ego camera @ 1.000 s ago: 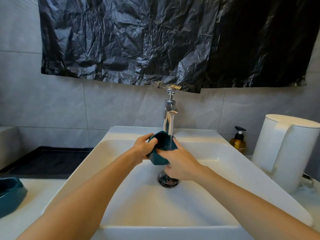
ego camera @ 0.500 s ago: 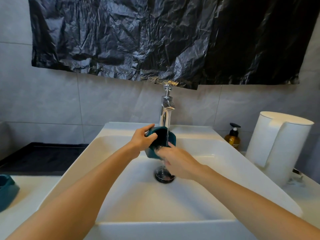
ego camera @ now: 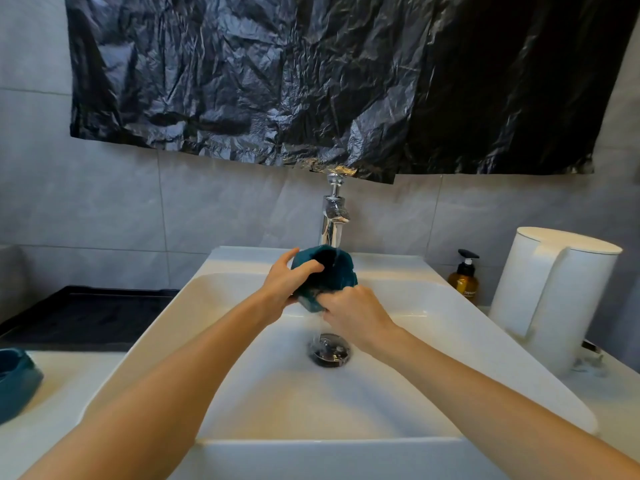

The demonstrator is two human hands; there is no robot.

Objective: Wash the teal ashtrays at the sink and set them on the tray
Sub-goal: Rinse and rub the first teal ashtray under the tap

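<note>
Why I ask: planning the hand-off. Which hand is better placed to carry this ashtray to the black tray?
Left, probably. The left hand grips the ashtray by its rim, thumb inside, and the black tray lies on that side. The right hand would have to cross the sink.

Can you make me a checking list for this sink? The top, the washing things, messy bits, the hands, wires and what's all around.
Surface: white sink, wet, with water running to the drain; pale counter beside it.
Job's things: held ashtray tilted under the tap and its running water; second ashtray on the left counter, cut off by the picture edge; dark tray at back left.
Clutter: amber pump bottle and white jug on the right.
Hands: left hand grips the held ashtray's rim; right hand curls round its lower edge.
Cables: nothing clearly seen.
Surroundings: grey tiled wall; black plastic sheet above the tap.
</note>
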